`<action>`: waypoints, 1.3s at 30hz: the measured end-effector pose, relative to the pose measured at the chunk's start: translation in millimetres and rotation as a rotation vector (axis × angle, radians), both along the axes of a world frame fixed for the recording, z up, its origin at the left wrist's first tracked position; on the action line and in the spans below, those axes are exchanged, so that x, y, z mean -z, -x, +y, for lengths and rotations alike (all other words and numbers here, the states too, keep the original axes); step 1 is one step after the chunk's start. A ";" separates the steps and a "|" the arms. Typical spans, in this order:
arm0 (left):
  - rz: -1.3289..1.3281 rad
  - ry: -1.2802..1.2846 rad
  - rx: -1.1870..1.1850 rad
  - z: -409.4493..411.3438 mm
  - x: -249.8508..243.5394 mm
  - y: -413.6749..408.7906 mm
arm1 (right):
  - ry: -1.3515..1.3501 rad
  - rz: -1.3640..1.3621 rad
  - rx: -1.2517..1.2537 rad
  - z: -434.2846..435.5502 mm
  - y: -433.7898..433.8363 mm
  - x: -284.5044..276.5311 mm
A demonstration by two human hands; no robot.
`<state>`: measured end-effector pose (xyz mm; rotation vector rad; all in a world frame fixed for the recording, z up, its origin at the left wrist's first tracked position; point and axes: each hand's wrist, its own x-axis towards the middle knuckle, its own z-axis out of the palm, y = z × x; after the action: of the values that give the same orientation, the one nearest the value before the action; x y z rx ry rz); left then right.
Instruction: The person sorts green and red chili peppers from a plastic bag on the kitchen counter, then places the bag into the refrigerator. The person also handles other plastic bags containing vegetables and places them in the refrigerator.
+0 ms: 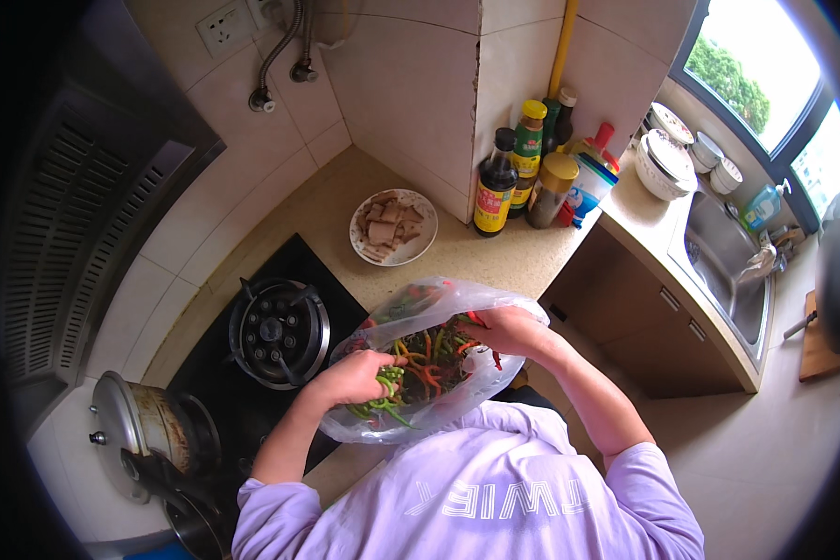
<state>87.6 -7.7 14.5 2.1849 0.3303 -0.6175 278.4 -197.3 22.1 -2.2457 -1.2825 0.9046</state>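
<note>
A translucent plastic bag (434, 430) lies gaping in front of me, filled with red, orange and green chili peppers (427, 378). Over its left side, my left hand (357, 378) holds a small bunch of green chili peppers (386, 392), their stems together near the fingertips. My right hand (507, 329) reaches in at the bag's right side, palm down, with a red and green chili pepper (472, 318) at its fingertips. Part of the right hand's fingers is hidden behind the peppers and the plastic.
A plate of sliced meat (392, 227) sits on the counter beyond the bag. Seasoning bottles (495, 185) stand by the wall corner. At left are a gas burner (273, 332), a lidded pot (147, 427) and a range hood (77, 231). A sink (721, 252) is at right.
</note>
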 end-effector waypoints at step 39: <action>-0.134 0.252 -0.107 0.0 -16.5 -1.8 | 0.027 -0.038 -0.061 34.3 16.1 37.5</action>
<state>89.5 -7.7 31.0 1.9416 0.2800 -0.4266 262.4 -163.0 -15.4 -2.2661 -1.3696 0.9106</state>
